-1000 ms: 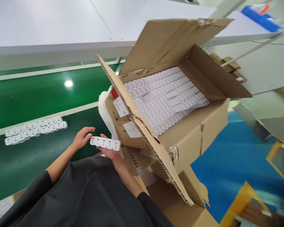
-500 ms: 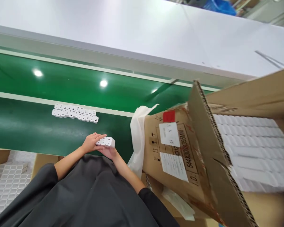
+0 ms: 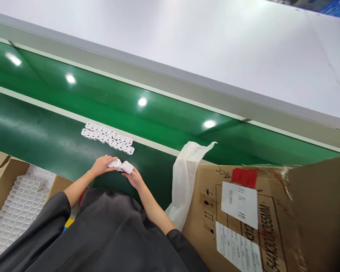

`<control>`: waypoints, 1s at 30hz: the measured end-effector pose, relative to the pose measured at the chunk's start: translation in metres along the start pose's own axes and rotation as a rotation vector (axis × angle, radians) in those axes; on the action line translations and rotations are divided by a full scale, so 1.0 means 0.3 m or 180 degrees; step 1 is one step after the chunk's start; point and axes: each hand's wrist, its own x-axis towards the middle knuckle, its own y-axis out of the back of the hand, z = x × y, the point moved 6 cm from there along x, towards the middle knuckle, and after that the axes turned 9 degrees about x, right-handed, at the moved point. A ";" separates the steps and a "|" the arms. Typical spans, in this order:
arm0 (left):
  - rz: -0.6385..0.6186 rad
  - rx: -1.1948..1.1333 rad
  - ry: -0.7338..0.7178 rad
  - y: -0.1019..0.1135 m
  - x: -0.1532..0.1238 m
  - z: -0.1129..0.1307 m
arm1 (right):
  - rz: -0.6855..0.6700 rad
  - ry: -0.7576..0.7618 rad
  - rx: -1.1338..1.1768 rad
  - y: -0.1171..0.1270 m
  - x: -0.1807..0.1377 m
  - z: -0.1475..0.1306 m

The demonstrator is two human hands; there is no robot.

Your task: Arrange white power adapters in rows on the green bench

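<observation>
My left hand (image 3: pixel 102 166) is closed around a few white charger blocks (image 3: pixel 116 164), whose small dark port slots face up. Close beside it, my right hand (image 3: pixel 133 178) grips a single white charger block (image 3: pixel 127 167), tilted so that a plain face shows. Both hands are over the near part of the dark green bench (image 3: pixel 155 170), just in front of my body. Beyond them, two rows of similar charger blocks (image 3: pixel 107 138) lie side by side on the bench with their slots up.
A printed cardboard carton (image 3: pixel 240 219) stands at the right, with white plastic sheeting (image 3: pixel 184 177) hanging at its left side. At the lower left, another carton (image 3: pixel 8 172) holds trays of white pieces (image 3: pixel 19 207). A white shelf (image 3: pixel 170 49) runs across the back.
The blocks held together have been parted: my right hand has turned one away from those in my left. The view has swung, so the right carton sits farther right and its contents are out of sight.
</observation>
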 end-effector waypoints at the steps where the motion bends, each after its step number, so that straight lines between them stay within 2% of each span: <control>1: 0.0008 0.0068 0.0074 0.015 0.000 -0.043 | -0.0002 -0.0032 -0.0037 -0.005 0.011 0.005; 4: 0.0075 0.0303 0.0338 0.073 -0.010 -0.188 | -0.0009 -0.0112 -0.0181 -0.014 0.022 0.013; 8: 0.0179 0.0594 0.0655 0.147 -0.036 -0.376 | -0.0115 -0.0194 -0.0410 -0.008 -0.014 -0.003; 10: 0.0176 0.0674 0.0704 0.166 -0.043 -0.444 | -0.0226 -0.0226 -0.0530 0.000 -0.041 -0.018; 13: 0.0120 0.0687 0.0618 0.169 -0.032 -0.502 | -0.0348 -0.0167 -0.0769 0.013 -0.071 -0.040; 18: 0.0137 0.0542 0.0470 0.171 -0.001 -0.524 | -0.0189 0.0182 -0.1711 0.001 -0.054 -0.062; 22: 0.0487 0.0477 0.0783 0.188 -0.049 -0.506 | -0.0208 0.0535 -0.2768 -0.079 0.001 -0.088; 24: 0.0776 0.0489 0.1143 0.185 -0.102 -0.483 | -0.0293 0.0692 -0.3248 -0.135 0.035 -0.096; 26: 0.1215 0.0339 0.1752 0.174 -0.169 -0.462 | -0.0396 0.0841 -0.3673 -0.196 0.074 -0.096; 28: 0.1629 0.0097 0.2367 0.147 -0.233 -0.437 | -0.0519 0.0965 -0.4029 -0.261 0.117 -0.087; 30: 0.1866 -0.0131 0.2779 0.110 -0.272 -0.413 | -0.0638 0.1072 -0.4320 -0.324 0.161 -0.076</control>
